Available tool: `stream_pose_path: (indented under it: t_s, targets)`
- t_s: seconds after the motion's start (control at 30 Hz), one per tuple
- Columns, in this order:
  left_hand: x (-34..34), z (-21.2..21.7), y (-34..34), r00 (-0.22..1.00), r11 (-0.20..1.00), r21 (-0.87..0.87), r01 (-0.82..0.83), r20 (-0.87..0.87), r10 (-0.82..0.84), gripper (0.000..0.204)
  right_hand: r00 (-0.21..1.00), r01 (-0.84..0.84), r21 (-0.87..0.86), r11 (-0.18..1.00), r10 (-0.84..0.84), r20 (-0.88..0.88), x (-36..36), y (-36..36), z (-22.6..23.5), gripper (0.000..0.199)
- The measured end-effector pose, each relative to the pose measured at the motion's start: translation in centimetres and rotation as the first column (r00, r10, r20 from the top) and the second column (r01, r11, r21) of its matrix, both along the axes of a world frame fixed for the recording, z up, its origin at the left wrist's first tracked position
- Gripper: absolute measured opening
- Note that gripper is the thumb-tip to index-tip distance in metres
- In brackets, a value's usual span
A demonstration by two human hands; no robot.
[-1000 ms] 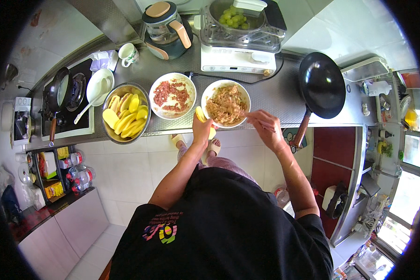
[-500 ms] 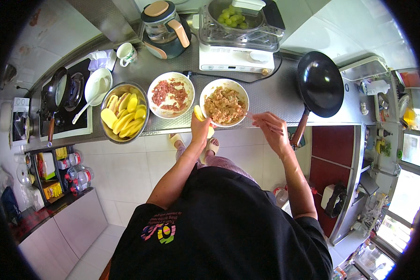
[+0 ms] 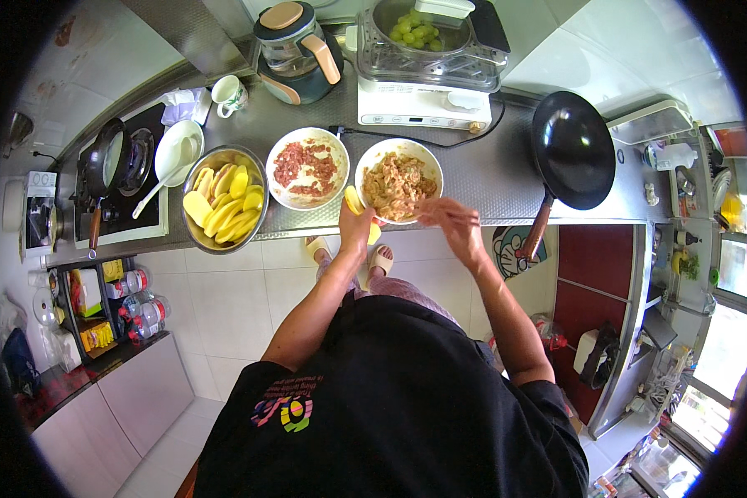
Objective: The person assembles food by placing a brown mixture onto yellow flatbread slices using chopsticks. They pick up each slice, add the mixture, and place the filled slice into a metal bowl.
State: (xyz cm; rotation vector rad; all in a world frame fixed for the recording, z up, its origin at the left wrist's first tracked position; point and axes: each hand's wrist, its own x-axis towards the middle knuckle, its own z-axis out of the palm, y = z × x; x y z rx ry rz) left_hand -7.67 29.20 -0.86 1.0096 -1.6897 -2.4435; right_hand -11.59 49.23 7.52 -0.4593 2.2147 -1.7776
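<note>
**Steel desk (image 3: pixel 494 187) is carrying a whole lot of food on my remote feed**

So I'm watching from way over here, and the biggest thing on the desk is a white appliance (image 3: pixel 423 108), with green grapes (image 3: pixel 415 35) sitting in its clear top. A black pan (image 3: pixel 571 145) is resting at the right end, handle poking out over the front edge.

Next size down, a steel bowl (image 3: pixel 232 155) is holding a heap of yellow slices (image 3: pixel 222 207). Beside it, one white bowl (image 3: pixel 295 139) is holding scattered red meat (image 3: pixel 295 164). A second white bowl (image 3: pixel 390 148) is sitting to the right, loaded with brown mixture (image 3: pixel 397 184).

Now the hands. My left hand (image 3: pixel 355 228) is pinching a yellow slice (image 3: pixel 353 199) right by that second bowl's near left rim. Yellow is showing on both sides of the grip, and I can't tell if that's one piece or two. My right hand (image 3: pixel 458 224) is hanging by the near right rim, fingers bunching up but blurring, so I honestly can't tell whether they're gripping anything.
</note>
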Motion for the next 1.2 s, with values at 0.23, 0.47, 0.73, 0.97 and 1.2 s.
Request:
stream_pose_path:
  t_s: [0.23,0.47,0.73,0.97,1.2]
  targets:
    - [0.0,-1.1,0.0,1.0,0.999,0.045,0.016,-0.01,-0.016,0.036,0.973,0.227,0.022,0.974,-0.226,-0.04,-1.5,1.5,-0.9,0.024]
    - [1.3,-1.0,-2.2,0.995,0.964,0.252,0.08,0.041,-0.093,0.023,0.941,0.337,-0.101,0.936,-0.329,0.084,1.4,2.1,1.0,0.026]
    - [4.7,2.5,-5.6,0.975,0.925,0.323,0.201,0.03,-0.222,0.053,0.907,0.398,-0.143,0.906,-0.365,0.21,1.9,1.9,-0.8,0.028]
    - [5.6,3.4,-6.1,0.981,0.876,0.447,0.18,-0.018,-0.192,0.048,0.836,0.515,-0.261,0.817,-0.41,0.365,2.0,-0.1,-2.8,0.031]
    - [7.1,4.1,-7.0,0.968,0.851,0.461,0.252,-0.119,-0.222,0.052,0.767,0.6,-0.33,0.729,-0.407,0.495,2.0,-0.4,-4.5,0.032]
